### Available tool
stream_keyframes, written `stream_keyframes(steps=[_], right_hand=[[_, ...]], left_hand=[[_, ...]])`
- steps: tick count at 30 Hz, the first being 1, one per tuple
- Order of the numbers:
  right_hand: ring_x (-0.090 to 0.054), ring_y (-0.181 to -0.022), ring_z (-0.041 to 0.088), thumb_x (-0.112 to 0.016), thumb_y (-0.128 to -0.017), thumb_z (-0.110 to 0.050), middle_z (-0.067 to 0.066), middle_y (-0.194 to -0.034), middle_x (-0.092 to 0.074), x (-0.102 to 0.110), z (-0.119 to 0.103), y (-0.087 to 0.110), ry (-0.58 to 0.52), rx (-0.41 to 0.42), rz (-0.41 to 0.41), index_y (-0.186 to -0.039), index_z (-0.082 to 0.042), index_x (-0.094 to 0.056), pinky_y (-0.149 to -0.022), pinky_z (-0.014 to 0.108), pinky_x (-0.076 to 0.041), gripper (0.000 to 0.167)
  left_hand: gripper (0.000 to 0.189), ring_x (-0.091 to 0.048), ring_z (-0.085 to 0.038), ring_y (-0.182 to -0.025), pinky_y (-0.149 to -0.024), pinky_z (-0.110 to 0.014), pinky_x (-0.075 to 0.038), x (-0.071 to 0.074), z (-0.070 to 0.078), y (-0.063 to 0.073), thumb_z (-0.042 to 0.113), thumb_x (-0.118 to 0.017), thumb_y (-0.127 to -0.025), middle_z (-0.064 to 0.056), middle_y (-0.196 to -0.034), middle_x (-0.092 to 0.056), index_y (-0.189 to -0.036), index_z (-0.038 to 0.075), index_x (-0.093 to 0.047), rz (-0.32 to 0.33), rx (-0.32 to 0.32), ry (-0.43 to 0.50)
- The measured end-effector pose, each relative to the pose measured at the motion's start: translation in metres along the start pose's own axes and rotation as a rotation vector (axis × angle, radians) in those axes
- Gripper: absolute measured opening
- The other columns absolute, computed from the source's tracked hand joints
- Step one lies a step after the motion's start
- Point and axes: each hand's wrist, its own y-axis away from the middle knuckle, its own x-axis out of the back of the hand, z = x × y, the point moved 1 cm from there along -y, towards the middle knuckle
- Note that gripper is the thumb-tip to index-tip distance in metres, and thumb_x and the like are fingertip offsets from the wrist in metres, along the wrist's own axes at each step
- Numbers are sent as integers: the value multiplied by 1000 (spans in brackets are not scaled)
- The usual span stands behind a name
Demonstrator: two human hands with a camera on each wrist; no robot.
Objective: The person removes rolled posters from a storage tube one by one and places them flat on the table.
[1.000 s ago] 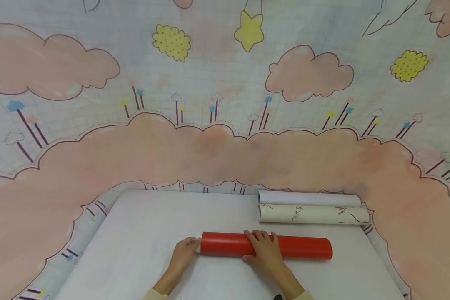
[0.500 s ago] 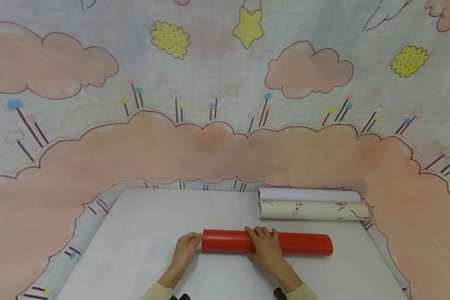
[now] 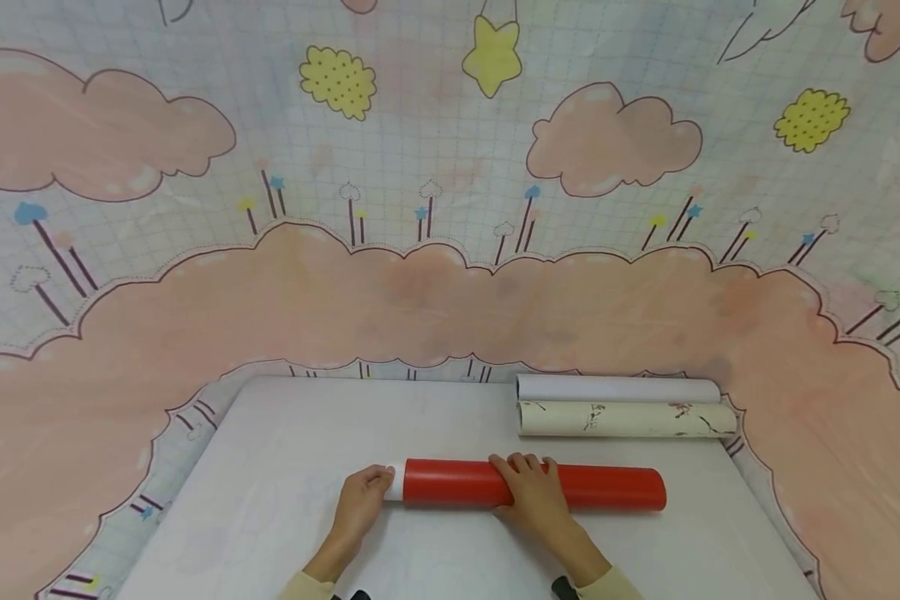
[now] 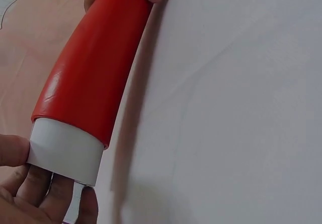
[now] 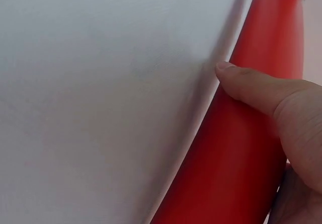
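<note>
A glossy red roll (image 3: pixel 453 483) lies lengthwise across the white table. From its left end sticks a white paper tube (image 4: pixel 65 151), plain and hollow. My left hand (image 3: pixel 363 498) pinches the tube's rim, thumb on the outside and fingers tucked into its open end, as the left wrist view shows. My right hand (image 3: pixel 534 500) grips the red roll around its middle, with the thumb (image 5: pixel 246 85) across the near side and the fingers over the top. The rest of the white tube is hidden inside the red roll.
Behind the red roll, at the back right of the table (image 3: pixel 307 433), lie a cream roll with a branch pattern (image 3: pixel 630 420) and a white roll (image 3: pixel 618 389), side by side. A cloud-printed cloth (image 3: pixel 420 308) surrounds the table.
My left hand has moved left, drawing more of the white tube out of the red roll's end. My right hand keeps its grip on the red roll, which stays in place.
</note>
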Motion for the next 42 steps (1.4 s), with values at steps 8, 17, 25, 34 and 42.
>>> stream_keyframes(steps=[8,17,25,34,42], right_hand=[[-53,-114,30,-88,-69,-39,5,-118,-62,5,2,4,-10,-9,16,-138,-25,-54,-102,63,-34,79],[-54,-112,29,-88,-68,-40,5,-116,-62,8,7,8,35,2,60,-137,-24,-54,-100,61,-36,78],[-53,-114,30,-89,-67,-38,6,-118,-62,11,14,13,36,-18,55,-137,-25,-54,-102,62,-35,79],[-55,-111,29,-90,-66,-39,5,-115,-62,8,28,20,71,-20,87,-135,-24,-56,-100,60,-38,79],[-53,-112,30,-90,-66,-35,5,-117,-62,12,35,22,43,-30,73,-136,-24,-55,-101,62,-36,80]], left_hand=[[27,-58,-15,-86,-71,-26,-44,8,1,4,22,-57,-98,-15,-102,-74,-102,-2,-71,10,-4,6],[28,-59,-17,-87,-69,-26,-45,15,-1,1,24,-58,-98,-15,-104,-74,-102,0,-71,8,-15,1],[33,-49,-11,-69,-58,-24,-41,27,-2,3,29,-57,-99,-2,-79,-66,-111,1,-69,12,17,-15],[36,-63,-26,-106,-87,-39,-50,39,-5,1,33,-54,-100,-13,-107,-74,-112,1,-68,10,-12,-38],[41,-63,-28,-107,-96,-48,-50,43,-9,0,34,-52,-101,-11,-104,-73,-120,-1,-63,-7,4,-2]])
